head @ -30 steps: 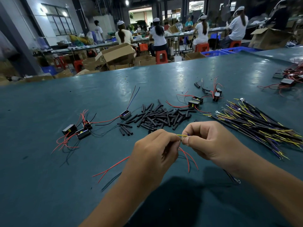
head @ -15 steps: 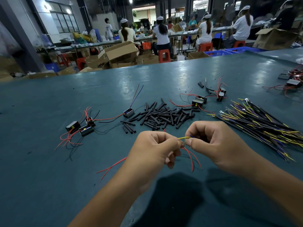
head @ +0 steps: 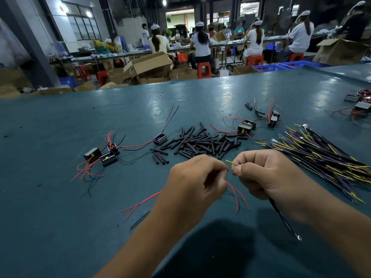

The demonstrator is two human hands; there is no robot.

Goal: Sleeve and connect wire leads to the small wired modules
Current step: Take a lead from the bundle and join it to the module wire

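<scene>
On the teal worktop (head: 60,217), three small black box modules with red leads (head: 101,156) lie far left. The left hand (head: 195,182) pinches thin red wires (head: 237,194); the right hand (head: 269,175) grips a yellow-tipped black lead (head: 232,162), their fingertips nearly touching. Behind them lies a pile of short black sleeve tubes (head: 202,144); a bundle of yellow, purple and black leads (head: 325,157) lies right.

table (head: 60,227): showing teal
sleeves (head: 202,142): showing black
module leads (head: 237,194): showing red
lead bundle (head: 325,157): showing black, yellow, purple
stools (head: 203,70): showing red
</scene>
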